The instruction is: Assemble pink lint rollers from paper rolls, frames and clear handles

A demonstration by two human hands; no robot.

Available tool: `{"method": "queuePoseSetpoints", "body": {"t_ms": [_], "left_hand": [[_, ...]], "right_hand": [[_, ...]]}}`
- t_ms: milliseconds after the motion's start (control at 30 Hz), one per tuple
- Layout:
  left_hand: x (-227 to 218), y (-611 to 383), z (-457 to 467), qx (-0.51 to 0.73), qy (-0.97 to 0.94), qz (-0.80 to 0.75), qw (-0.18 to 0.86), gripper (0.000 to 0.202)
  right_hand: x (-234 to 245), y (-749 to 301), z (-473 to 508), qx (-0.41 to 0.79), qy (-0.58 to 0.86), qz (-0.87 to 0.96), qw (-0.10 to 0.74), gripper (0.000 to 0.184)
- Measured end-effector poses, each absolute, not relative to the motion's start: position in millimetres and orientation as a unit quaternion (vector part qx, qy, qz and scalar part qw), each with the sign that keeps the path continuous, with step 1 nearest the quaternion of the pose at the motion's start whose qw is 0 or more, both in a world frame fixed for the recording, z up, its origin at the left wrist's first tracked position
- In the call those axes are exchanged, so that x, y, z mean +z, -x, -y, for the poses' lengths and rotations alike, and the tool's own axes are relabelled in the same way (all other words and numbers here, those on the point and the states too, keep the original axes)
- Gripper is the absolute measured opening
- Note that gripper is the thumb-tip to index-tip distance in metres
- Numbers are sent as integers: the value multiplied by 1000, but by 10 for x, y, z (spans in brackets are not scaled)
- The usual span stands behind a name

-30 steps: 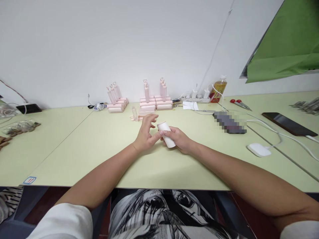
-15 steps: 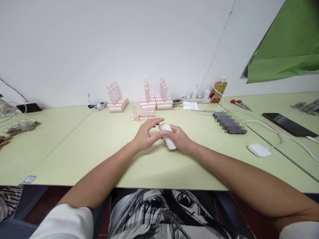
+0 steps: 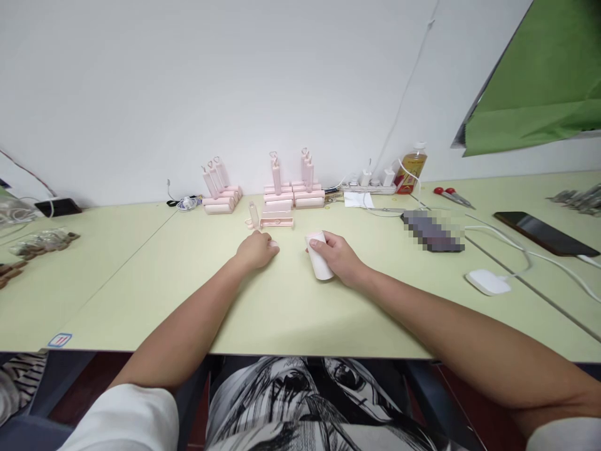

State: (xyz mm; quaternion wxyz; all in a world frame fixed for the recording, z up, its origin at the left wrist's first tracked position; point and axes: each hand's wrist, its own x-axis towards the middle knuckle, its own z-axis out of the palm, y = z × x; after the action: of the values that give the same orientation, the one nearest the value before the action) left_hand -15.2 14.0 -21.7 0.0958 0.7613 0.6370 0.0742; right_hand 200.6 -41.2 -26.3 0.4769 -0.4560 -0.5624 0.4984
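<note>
Right hand (image 3: pixel 339 257) grips pink roller (image 3: pixel 319 263), long axis pointing away, slightly tilted.

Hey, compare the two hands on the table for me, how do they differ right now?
The right hand is wrapped around a pale pink roller, while the left hand lies curled on the table over a small pale piece at its fingertips. The right hand sits nearer the blurred dark item; the left hand sits nearer the loose pink handle parts. Both rest on the table, bare, forearms stretched forward.
</note>
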Motion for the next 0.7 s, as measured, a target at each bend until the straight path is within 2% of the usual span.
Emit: {"method": "queuePoseSetpoints", "body": {"t_ms": [133,267,367,433,600,700], "left_hand": [[-228,159,-155,92,-764,-628,117,25],[-240,184,-170,127,-757,-627,132,27],[-249,163,-158,176,-761,-605,155,16],[-238,126,-135,236,-746,-580,226,14],[-159,15,-65,391,-557,-509,528,23],[-140,-29,-50,417,-471,-488,605,26]], "right_hand": [[-259,-2027,402,479,470,555,492,39],[-278,-2052,368,472,493,530,503,40],[-294,-2064,333,460,496,517,525,38],[-296,-2072,314,448,489,505,552,36],[-273,-2101,301,480,459,456,593,42],[-274,-2112,302,518,433,448,586,43]]}}
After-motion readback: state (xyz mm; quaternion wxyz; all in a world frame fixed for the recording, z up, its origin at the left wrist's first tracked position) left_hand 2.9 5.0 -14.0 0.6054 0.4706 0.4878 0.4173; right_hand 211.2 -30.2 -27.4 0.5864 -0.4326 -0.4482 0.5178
